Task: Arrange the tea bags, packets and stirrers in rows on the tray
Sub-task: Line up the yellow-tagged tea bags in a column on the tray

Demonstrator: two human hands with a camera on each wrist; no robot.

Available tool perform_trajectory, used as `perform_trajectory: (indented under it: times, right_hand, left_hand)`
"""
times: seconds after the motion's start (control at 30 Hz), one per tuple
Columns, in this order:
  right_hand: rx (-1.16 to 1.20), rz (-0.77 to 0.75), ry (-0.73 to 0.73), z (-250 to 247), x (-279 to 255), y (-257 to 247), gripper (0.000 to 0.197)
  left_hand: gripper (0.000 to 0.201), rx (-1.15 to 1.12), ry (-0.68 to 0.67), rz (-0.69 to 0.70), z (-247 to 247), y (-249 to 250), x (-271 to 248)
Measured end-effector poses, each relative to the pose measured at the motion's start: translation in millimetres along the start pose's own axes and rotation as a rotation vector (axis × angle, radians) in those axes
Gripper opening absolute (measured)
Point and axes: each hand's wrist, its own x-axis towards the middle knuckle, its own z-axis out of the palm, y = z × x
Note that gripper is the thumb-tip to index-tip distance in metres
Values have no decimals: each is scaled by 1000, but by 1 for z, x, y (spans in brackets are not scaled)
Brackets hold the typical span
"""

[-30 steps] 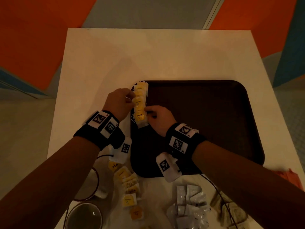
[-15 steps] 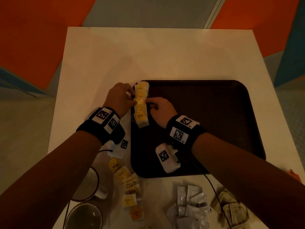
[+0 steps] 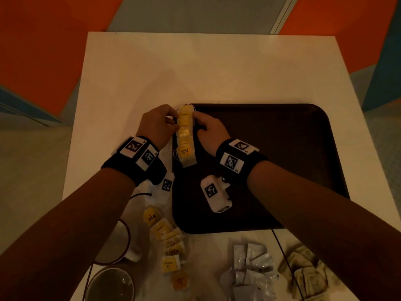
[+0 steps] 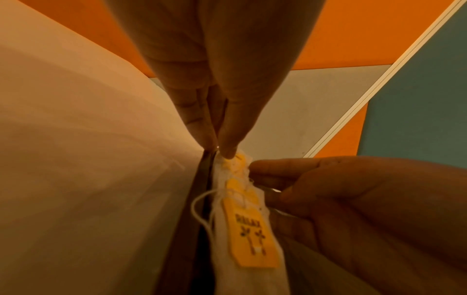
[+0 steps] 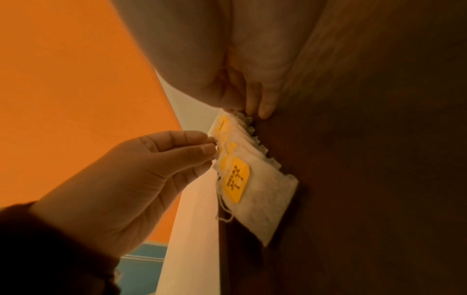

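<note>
The nearest tea bag in the row on the tray (image 3: 303,170) carries a yellow tag (image 3: 185,151) printed "RELAX" above two small flower-like signs; the same word shows on that tag in both wrist views. On the counter (image 3: 195,68), a loose tea bag tag (image 3: 150,216) reads "TEA". The wristbands bear black-and-white square code markers (image 3: 231,160), not readable as text. Print on the other yellow tags and on the white packets (image 3: 253,260) is too small to make out
</note>
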Motion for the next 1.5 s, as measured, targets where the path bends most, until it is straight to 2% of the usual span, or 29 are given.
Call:
perform_trajectory:
  times: [0.2,0.33,0.43,0.53,0.63,0.8,0.9,1.03,1.13,1.3,1.43,1.5]
  right_hand:
    - [39,13,6,-3,2,-5,52]
    - [104,42,33,-15,-20,0,50]
    - [84,-20,19,-25,-52,7,42]
    - [107,-100,-46,-29,-94,14,33]
    - [-12,-137,-137,-21,-136,21,30]
    - [-298,-274,-325,16,-171,23,38]
    - [-505,-404,-424,46,-170,27,44]
    - [-764,-374,-518,72,-168,35,47]
    - [-818,-368,-469,76,-170,36,30]
    - [-597,-322,-305,55,-186,43,20]
    - [-420,-246,-147,32,-202,49,15]
    - [-350,-185,-117,26,-208,52,15]
  left_hand:
    - [18,-28,-6,-10,-5,1,-2]
    - [18,-91,-3,21,-24,9,-18]
    - [16,-125,0,111,-43,26,-47]
    - [13,-208,8,173,-50,42,-99]
    - [20,-241,-15,199,-37,42,-160]
    - [26,-234,-76,83,-3,21,-248]
    - [33,-150,-149,-9,9,7,-277]
    - [43,-33,-189,-98,16,-7,-289]
    - [45,-39,-193,-133,16,-8,-288]
    - [64,13,-300,-200,26,-10,-277]
    - [34,173,-344,-162,30,-2,-270]
    - [28,192,-348,-163,32,0,-266]
